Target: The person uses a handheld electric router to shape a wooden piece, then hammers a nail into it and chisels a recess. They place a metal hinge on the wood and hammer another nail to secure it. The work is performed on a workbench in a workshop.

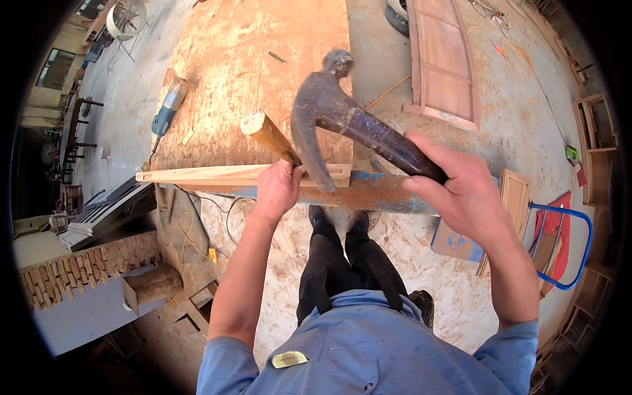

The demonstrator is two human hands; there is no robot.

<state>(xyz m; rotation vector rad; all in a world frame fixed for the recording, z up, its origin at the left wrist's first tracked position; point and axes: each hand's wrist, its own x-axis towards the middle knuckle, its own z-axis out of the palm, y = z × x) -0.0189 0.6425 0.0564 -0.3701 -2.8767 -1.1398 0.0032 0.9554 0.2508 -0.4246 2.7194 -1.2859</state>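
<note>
My right hand (464,187) is wrapped round the dark handle of a claw hammer (329,105), held up over the workbench with its head up and to the left. Below and left of the hammer head, my left hand (278,189) grips a chisel (268,135) near the bottom of its wooden handle. The handle's pale top end looks battered; my fist hides the blade. Beneath it, a long pale wooden rail (204,174) with a slot near its right end lies along the near edge of the plywood-topped workbench (230,72).
A blue-and-grey power tool (171,105) lies at the bench's left edge. Beyond the bench on the right are a panelled wooden door (444,62) and a tyre (397,16). A blue-framed saw (586,250) sits at lower right. Cables (227,210) trail over the floor.
</note>
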